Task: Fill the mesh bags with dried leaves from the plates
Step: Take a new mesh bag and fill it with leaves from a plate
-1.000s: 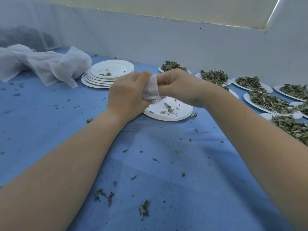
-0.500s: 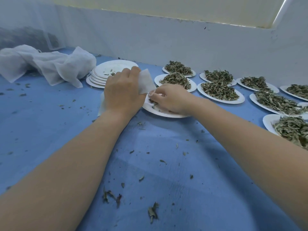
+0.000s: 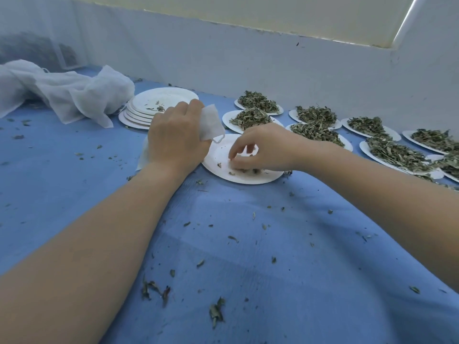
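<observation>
White mesh bag (image 3: pixel 210 121) crumpled in left hand (image 3: pixel 175 140); right hand (image 3: pixel 263 147) fingers (image 3: pixel 239 162) pinching leaf scraps (image 3: pixel 250 170)

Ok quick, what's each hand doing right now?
Left hand: holding the small mesh bag.
Right hand: fingers curled, gathering leaf scraps on the near plate.

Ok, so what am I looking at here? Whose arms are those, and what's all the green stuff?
The camera sits on a person's head, looking down at their own arms. The left hand holds a small white mesh bag. The right hand gathers the last dried leaf bits from a nearly empty plate. On the blue cloth there are more plates heaped with dried leaves, a stack of used plates and a pile of white mesh.
</observation>
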